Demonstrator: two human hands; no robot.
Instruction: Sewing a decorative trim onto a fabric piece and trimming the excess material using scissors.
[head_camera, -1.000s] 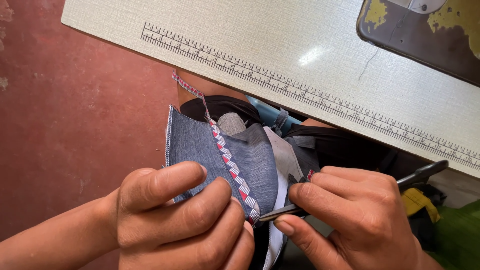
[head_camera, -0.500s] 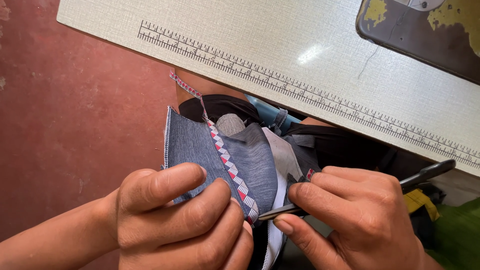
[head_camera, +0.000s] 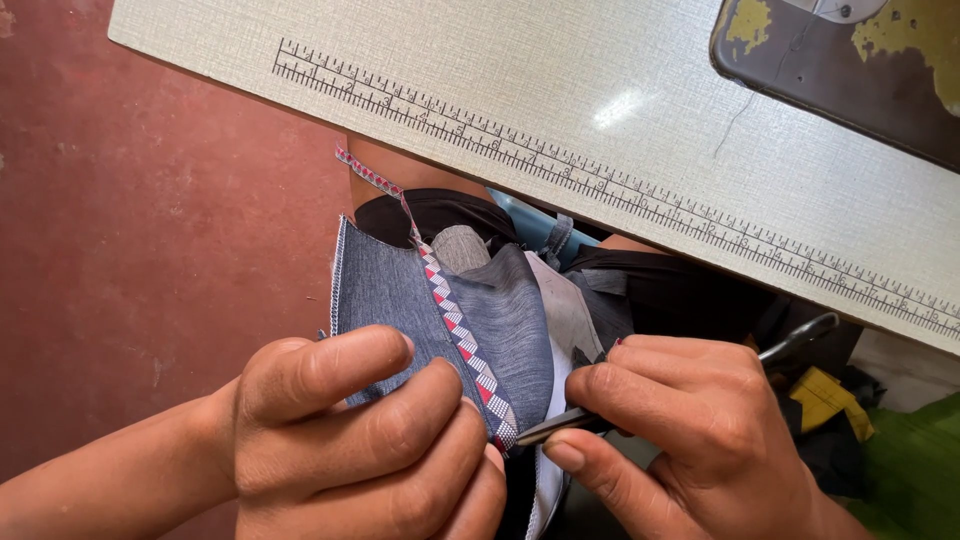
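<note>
The blue-grey denim fabric piece (head_camera: 400, 300), edged with a red, white and grey patterned woven tape (head_camera: 462, 338), sat at centre frame below the pale table (head_camera: 560, 90) with its printed ruler strip (head_camera: 620, 190). Its tape ran lengthwise from upper left down toward lower centre. The left hand (head_camera: 370, 440) pinched the fabric's lower edge with curled fingers, while the right hand (head_camera: 690, 440) gripped slim dark metal scissors (head_camera: 560, 425), tip at the tape's end.
</note>
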